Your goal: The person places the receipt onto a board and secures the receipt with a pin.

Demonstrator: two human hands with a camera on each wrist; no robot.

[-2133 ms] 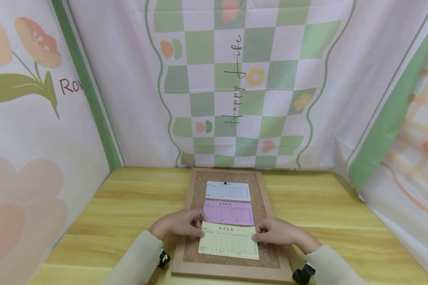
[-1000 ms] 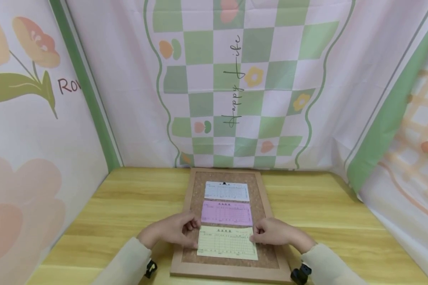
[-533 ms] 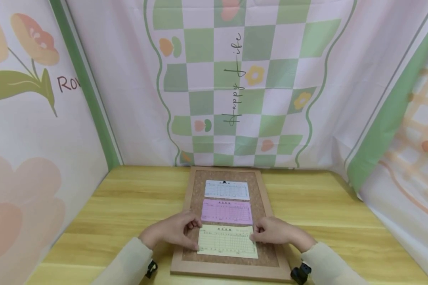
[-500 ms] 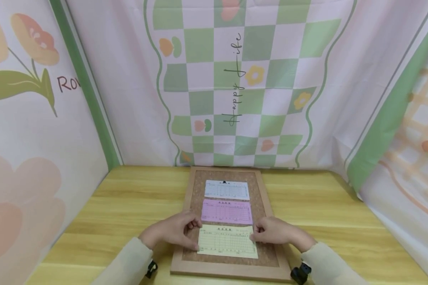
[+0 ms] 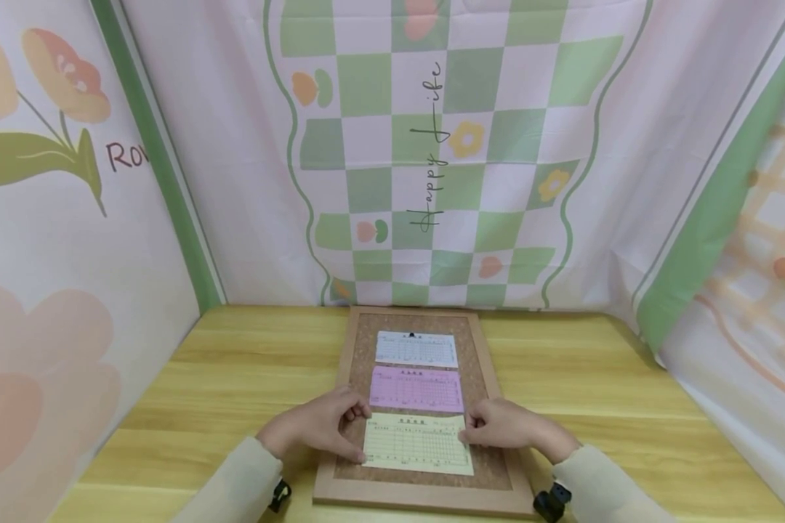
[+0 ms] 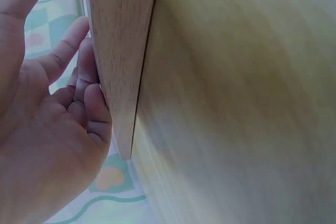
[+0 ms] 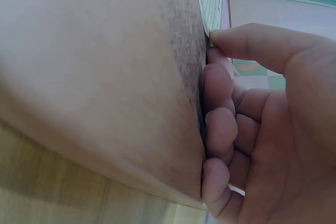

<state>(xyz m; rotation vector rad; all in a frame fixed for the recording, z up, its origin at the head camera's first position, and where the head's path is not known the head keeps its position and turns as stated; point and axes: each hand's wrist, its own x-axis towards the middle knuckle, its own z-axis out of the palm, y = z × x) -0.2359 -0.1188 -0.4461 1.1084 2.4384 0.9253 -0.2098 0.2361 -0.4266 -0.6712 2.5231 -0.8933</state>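
Note:
A yellow printed form (image 5: 419, 444) lies on the lower part of a wood-framed corkboard (image 5: 425, 499). My left hand (image 5: 314, 425) is at its left edge, thumb at the lower corner and index finger near the upper one, spread apart. On the opposite edge, my right hand (image 5: 513, 425) pinches the form between thumb and index finger; the right wrist view shows the thumb (image 7: 247, 40) at the paper's edge. Above the yellow sheet lie a pink form (image 5: 415, 389) and a light blue form (image 5: 415, 350), which has a small black pin or clip (image 5: 411, 335) at its top.
The corkboard lies on a wooden table (image 5: 255, 349), its far end near a checkered curtain (image 5: 419, 145). Printed cloth hangs on the left (image 5: 52, 254) and right sides. Black straps (image 5: 552, 501) are on both wrists.
The yellow form has moved slightly down and left and now lies flatter, apart from the pink form. My left hand shifted left and spread its thumb downward; the last half second shows almost no motion.

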